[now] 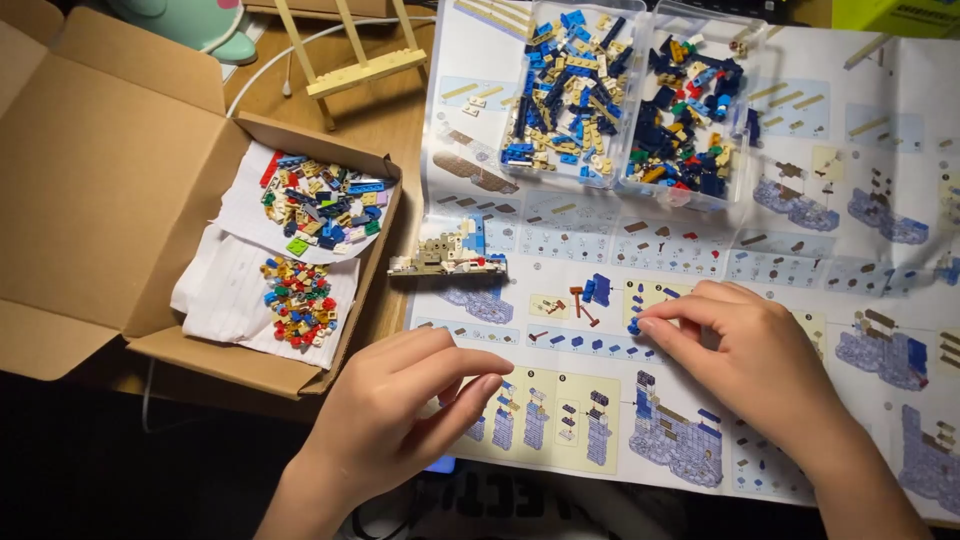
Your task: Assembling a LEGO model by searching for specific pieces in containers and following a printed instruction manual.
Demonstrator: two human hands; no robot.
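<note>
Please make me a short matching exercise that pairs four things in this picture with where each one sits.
Things:
1. right hand
2. left hand
3. tan and blue partly built brick model
4. two clear plastic trays of small bricks

Places:
A. top of the printed instruction sheet
B. sheet's lower left corner
C. pinching a small blue brick
D. beside the open brown cardboard box

Pairs: 1-C, 2-B, 3-D, 4-A

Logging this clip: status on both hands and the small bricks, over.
Right hand pinching small blue brick on instruction sheet. Left hand empty, resting on sheet. Tan part-built model untouched; nothing obstructing.
</note>
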